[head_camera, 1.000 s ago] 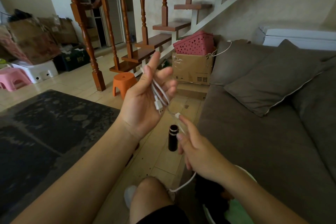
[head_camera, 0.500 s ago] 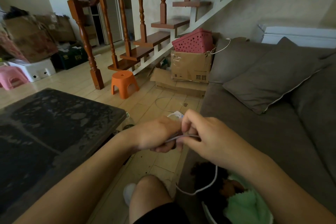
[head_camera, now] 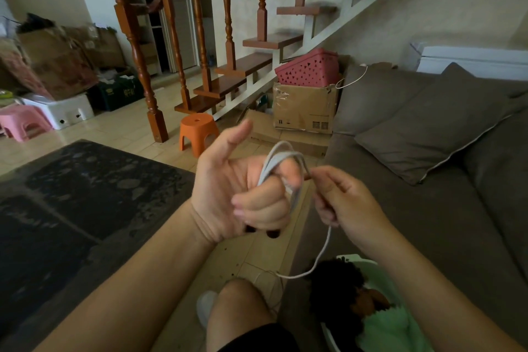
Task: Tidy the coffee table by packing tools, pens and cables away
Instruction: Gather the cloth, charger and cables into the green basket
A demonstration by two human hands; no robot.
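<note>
**Cable (head_camera: 268, 164) looped on left hand (head_camera: 228, 191), clutter all round**

Left hand is held up with the thumb stuck out and the fingers curled in, and the white cable is wound in a few loops round the first two fingers. Right hand (head_camera: 345, 203) sits just beside it and pinches the same cable between thumb and fingertips. The loose length drops from there and sags in a curve down by the knee (head_camera: 237, 303).

Both hands hang over the strip of tiled floor between the dark coffee table (head_camera: 85, 194) on the left and the brown sofa (head_camera: 414, 223) on the right, which has a big cushion (head_camera: 428, 128) on it. The left fist blocks a bit of floor, and two dark bits peek out under it, can't tell what.

A pale green tub (head_camera: 380, 268) sits bottom right by the sofa edge, with something dark and fuzzy inside.

Further back are an orange stool (head_camera: 197, 130) by the wooden stairs (head_camera: 228, 86), a pink basket (head_camera: 308, 70) on top of a cardboard box (head_camera: 304, 107), and a pink stool (head_camera: 20, 123) far left.

The box has printed marks low down and a dark green crate (head_camera: 120, 91) has pale lettering, both too small to read.
</note>
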